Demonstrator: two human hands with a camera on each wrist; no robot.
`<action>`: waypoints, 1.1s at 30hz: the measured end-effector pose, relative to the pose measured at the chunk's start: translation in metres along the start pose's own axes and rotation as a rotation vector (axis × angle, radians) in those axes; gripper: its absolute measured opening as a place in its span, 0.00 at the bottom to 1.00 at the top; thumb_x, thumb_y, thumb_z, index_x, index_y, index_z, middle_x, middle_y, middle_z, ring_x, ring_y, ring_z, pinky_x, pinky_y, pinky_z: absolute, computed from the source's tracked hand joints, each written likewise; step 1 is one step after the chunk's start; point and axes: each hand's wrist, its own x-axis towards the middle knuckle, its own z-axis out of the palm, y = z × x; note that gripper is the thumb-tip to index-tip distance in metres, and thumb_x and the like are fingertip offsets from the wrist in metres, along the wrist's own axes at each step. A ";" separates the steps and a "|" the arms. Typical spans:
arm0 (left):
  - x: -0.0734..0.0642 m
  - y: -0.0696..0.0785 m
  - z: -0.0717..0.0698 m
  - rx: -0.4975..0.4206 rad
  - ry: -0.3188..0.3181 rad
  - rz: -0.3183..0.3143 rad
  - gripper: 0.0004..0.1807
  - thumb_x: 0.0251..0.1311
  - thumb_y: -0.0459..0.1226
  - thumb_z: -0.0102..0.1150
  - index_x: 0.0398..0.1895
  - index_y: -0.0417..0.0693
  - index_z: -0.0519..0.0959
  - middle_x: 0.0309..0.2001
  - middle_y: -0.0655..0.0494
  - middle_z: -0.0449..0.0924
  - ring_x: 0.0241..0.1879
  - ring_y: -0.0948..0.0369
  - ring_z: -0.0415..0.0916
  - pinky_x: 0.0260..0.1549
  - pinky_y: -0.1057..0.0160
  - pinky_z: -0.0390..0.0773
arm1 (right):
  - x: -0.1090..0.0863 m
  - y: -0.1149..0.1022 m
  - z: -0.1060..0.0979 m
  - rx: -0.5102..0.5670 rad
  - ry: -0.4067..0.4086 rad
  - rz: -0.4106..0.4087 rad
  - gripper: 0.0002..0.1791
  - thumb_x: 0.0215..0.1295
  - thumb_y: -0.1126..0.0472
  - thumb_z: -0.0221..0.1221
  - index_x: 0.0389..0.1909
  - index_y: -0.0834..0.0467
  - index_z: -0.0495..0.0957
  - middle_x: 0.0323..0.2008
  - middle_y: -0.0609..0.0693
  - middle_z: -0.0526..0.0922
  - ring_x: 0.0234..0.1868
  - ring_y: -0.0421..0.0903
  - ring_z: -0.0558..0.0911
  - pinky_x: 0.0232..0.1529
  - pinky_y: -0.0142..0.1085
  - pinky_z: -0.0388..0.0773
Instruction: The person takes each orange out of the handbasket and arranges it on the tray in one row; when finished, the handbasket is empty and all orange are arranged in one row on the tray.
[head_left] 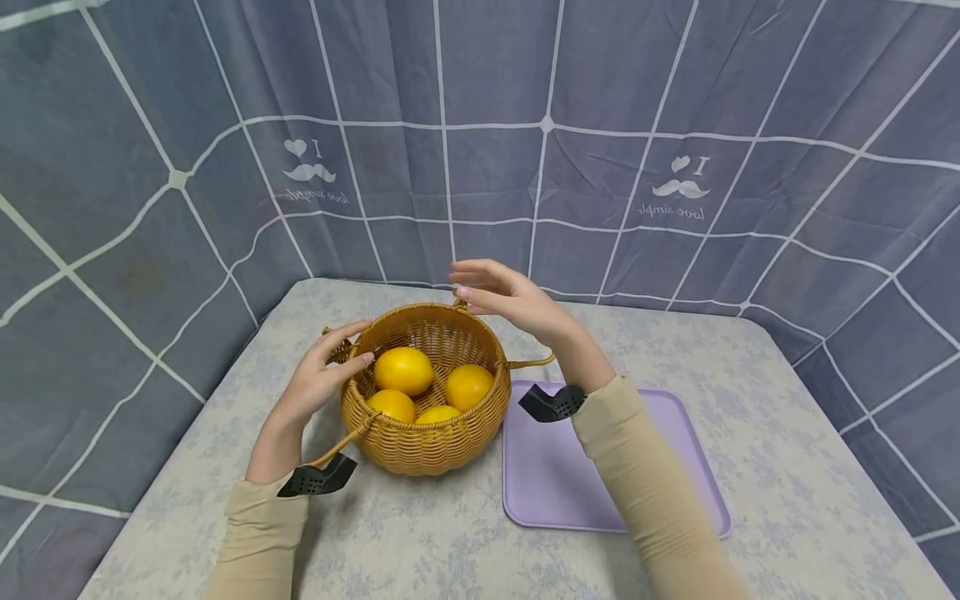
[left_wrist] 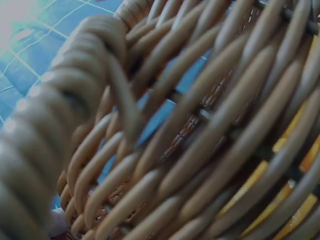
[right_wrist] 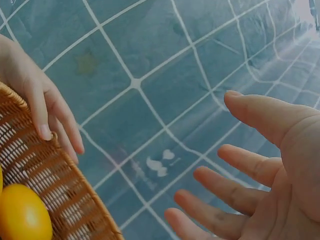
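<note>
A round wicker basket (head_left: 423, 446) holds several yellow lemons (head_left: 403, 371). At its left side is my left hand (head_left: 313, 385), with the thumb over the rim and the other fingers outside, fairly straight. In the right wrist view, the left thumb lies at the rim of the basket (right_wrist: 75, 185). The right hand (head_left: 517, 307) hovers above the far right rim, its fingers extended. The right wrist view shows that right hand (right_wrist: 260, 185) spread, with nothing in it. Close-up basket weave (left_wrist: 200, 130) fills the left wrist view.
A purple tray (head_left: 558, 483) lies right of the basket, partly under the right forearm. Looped wicker handles (head_left: 534, 363) stick out from the basket. A floral cloth (head_left: 420, 542) covers the table, and a grey-blue checked curtain (head_left: 495, 175) hangs behind and at the sides.
</note>
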 end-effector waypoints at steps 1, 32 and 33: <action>0.000 0.000 0.000 0.001 0.000 -0.005 0.29 0.64 0.36 0.55 0.68 0.44 0.63 0.69 0.44 0.57 0.65 0.46 0.53 0.56 0.43 0.56 | 0.005 0.001 0.002 0.012 -0.004 0.012 0.26 0.68 0.57 0.54 0.66 0.57 0.65 0.61 0.54 0.71 0.58 0.52 0.72 0.56 0.47 0.69; 0.000 -0.011 0.004 -0.032 0.031 -0.003 0.26 0.64 0.37 0.55 0.65 0.41 0.68 0.68 0.46 0.59 0.60 0.52 0.59 0.52 0.51 0.62 | 0.071 0.055 0.059 0.400 -0.296 0.223 0.25 0.67 0.72 0.48 0.65 0.68 0.60 0.61 0.60 0.69 0.60 0.56 0.70 0.60 0.49 0.64; 0.000 -0.012 0.004 -0.028 0.037 0.001 0.26 0.64 0.37 0.55 0.65 0.41 0.68 0.68 0.46 0.60 0.59 0.53 0.59 0.52 0.53 0.62 | 0.071 0.057 0.059 0.377 -0.314 0.217 0.24 0.67 0.72 0.49 0.64 0.68 0.62 0.60 0.59 0.69 0.59 0.54 0.71 0.60 0.48 0.65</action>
